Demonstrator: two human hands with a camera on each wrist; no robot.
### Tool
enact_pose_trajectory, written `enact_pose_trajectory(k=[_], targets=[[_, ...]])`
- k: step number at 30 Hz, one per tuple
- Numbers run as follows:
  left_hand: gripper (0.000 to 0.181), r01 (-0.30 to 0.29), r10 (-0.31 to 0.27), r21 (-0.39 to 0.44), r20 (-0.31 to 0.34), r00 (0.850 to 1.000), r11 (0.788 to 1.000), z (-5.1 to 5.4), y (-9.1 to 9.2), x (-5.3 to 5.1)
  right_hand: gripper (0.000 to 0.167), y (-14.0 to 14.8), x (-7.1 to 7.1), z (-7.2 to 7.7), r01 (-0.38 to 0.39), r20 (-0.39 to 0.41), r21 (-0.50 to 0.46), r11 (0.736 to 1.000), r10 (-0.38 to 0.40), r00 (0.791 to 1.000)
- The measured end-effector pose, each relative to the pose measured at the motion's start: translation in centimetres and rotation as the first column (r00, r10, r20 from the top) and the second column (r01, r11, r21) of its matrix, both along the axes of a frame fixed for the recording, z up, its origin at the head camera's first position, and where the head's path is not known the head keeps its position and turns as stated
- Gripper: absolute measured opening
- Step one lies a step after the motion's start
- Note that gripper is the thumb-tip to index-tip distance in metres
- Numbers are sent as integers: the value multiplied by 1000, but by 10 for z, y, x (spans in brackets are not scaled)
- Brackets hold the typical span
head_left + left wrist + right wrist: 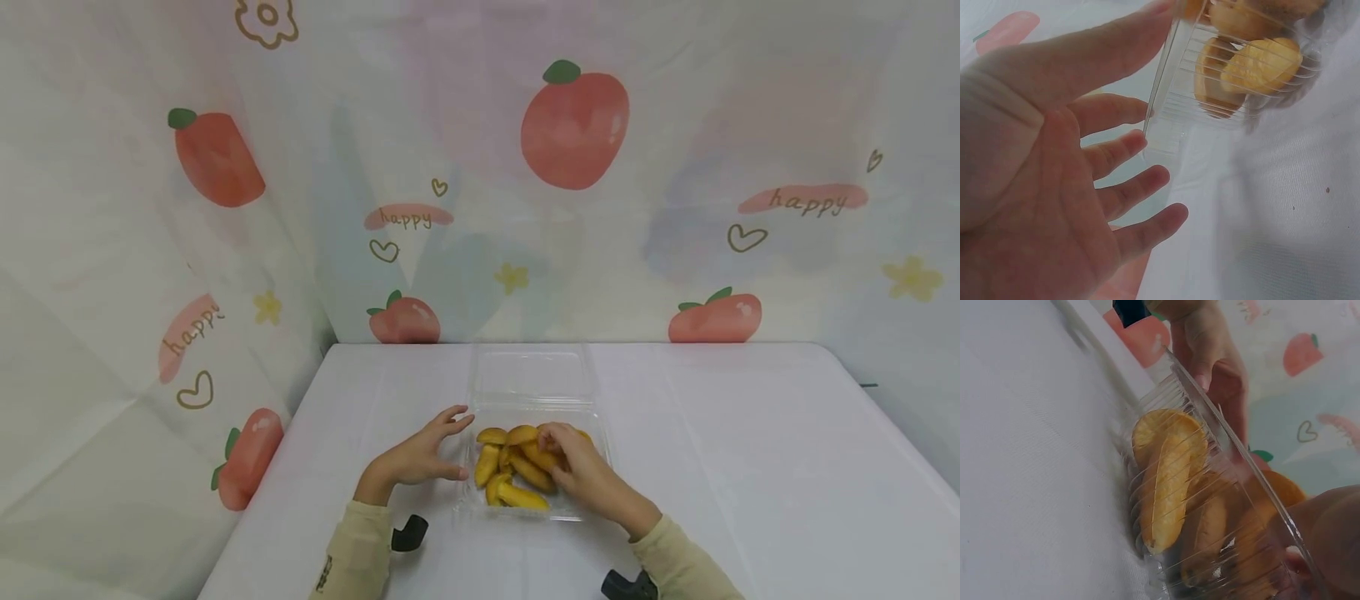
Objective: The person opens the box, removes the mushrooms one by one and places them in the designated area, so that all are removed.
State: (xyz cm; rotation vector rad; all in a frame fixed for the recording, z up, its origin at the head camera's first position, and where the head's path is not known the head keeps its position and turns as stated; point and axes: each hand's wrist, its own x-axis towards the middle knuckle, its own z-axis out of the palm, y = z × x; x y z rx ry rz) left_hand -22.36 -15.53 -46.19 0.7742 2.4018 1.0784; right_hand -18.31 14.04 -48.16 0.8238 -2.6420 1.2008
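Observation:
A clear plastic box (pixel 562 515) with its lid (pixel 534 375) folded back holds several yellow-brown mushroom-shaped pieces (pixel 531 473). At the box's left side the left hand (pixel 420 454) has its fingers spread; in the left wrist view this hand (pixel 1066 181) has thumb and fingertips at the box's rim (pixel 1161 81). Over the right part of the box, the right hand (pixel 592 475) has bent fingers on a mushroom piece near the back. In the right wrist view the right hand (pixel 1329 540) is partly behind the clear wall, its fingertips among the pieces (pixel 1169 487).
A white table (pixel 720 467) carries the box. Behind and to the left hangs a pale cloth (pixel 465 125) printed with red fruit and "happy". Black wrist devices (pixel 409 533) show beside both sleeves (pixel 360 542).

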Motion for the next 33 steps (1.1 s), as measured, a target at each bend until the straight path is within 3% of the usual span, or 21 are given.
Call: enact_pose_trajectory(k=[4, 10, 13, 15, 20, 24, 28, 33], targets=[[86, 0, 0, 1, 1, 1000, 1000, 0, 0, 0, 44, -1, 0, 0, -20, 29, 36, 999, 19, 999], [85, 2, -2, 2, -2, 1000, 1000, 0, 0, 0, 76, -1, 0, -1, -60, -54, 90, 994, 65, 996], [85, -2, 2, 0, -1, 1000, 1000, 0, 0, 0, 76, -1, 0, -1, -71, -58, 92, 993, 77, 995], [85, -3, 3, -1, -1, 1000, 1000, -1, 0, -1, 74, 0, 0, 0, -73, -21, 70, 995, 75, 997], [86, -8, 8, -1, 1, 1000, 1000, -1, 1, -1, 72, 6, -1, 2, -47, 101, -59, 997, 53, 993], [86, -3, 3, 3, 2, 1000, 1000, -2, 0, -1, 68, 14, -2, 6, -41, 168, -207, 978, 77, 983], [86, 4, -4, 3, 1, 1000, 1000, -3, -1, -1, 65, 22, -3, 9, -62, 247, -324, 944, 148, 958], [85, 7, -7, 4, -9, 1000, 1000, -2, -1, -1, 64, 31, -3, 12, -80, 319, -398, 914, 219, 922]])
